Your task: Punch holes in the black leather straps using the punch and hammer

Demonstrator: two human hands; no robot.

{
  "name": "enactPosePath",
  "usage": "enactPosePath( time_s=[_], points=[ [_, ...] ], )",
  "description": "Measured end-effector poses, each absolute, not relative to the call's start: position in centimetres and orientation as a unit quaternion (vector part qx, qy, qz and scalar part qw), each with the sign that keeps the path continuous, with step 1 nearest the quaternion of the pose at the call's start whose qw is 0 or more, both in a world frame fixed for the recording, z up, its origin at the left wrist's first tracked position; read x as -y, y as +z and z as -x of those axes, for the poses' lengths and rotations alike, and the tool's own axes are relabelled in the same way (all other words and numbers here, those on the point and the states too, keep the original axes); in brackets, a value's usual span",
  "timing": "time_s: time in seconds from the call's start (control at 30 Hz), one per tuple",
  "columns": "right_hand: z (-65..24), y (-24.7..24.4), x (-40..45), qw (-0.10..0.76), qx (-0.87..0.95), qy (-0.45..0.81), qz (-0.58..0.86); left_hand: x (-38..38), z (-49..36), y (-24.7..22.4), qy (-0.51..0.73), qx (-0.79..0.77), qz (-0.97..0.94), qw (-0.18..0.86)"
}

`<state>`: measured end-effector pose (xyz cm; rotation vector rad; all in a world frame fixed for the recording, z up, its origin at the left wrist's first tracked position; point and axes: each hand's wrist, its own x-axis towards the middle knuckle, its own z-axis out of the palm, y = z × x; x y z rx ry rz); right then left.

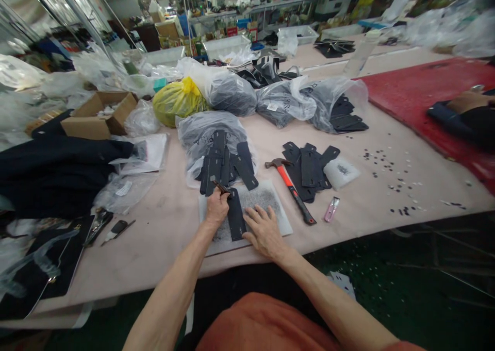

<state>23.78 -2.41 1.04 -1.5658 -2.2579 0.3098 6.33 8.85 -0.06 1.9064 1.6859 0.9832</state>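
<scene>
My left hand [217, 206] is closed around a small dark metal tool [220, 187] whose exact kind I cannot make out. It is over the upper end of a black strip with slots [237, 222]. That strip lies on a white board with a speckled dark surface [284, 219]. My right hand [265, 230] rests flat on the board, fingers spread, its thumb by the strip's right edge. Beyond the board, more black strips [220, 160] spill from a clear plastic bag [193, 129]. A claw hammer [291, 186] with a red and black handle lies to the right.
Right of the hammer are a pile of black strips [309, 168], a small white block [341, 172] and a pink-handled cutter [331, 209]. Small dark and white bits [386, 160] are scattered farther right. Another person's hand [469, 101] is over a red board [417, 93]. Filled bags line the back.
</scene>
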Motion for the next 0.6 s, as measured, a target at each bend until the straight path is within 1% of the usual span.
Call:
enactPosePath(
  time_s=[0.13, 0.23, 0.4, 0.6],
  points=[
    [-23.3, 0.7, 0.4, 0.175, 0.794, 0.076, 0.577, -8.1, -5.7, 0.9, 0.397, -0.620, -0.643, 0.212],
    [-22.5, 1.0, -1.0, 0.181, 0.782, 0.066, 0.593, -6.5, -4.9, 1.3, 0.397, -0.613, -0.640, 0.241],
    [-22.0, 0.8, -2.1, 0.196, 0.768, 0.078, 0.605, -4.4, -4.1, 0.5, 0.405, -0.583, -0.646, 0.280],
    [-22.3, 0.2, -2.2, 0.189, 0.775, 0.093, 0.596, -4.5, -4.3, -0.4, 0.402, -0.548, -0.672, 0.295]
  ],
)
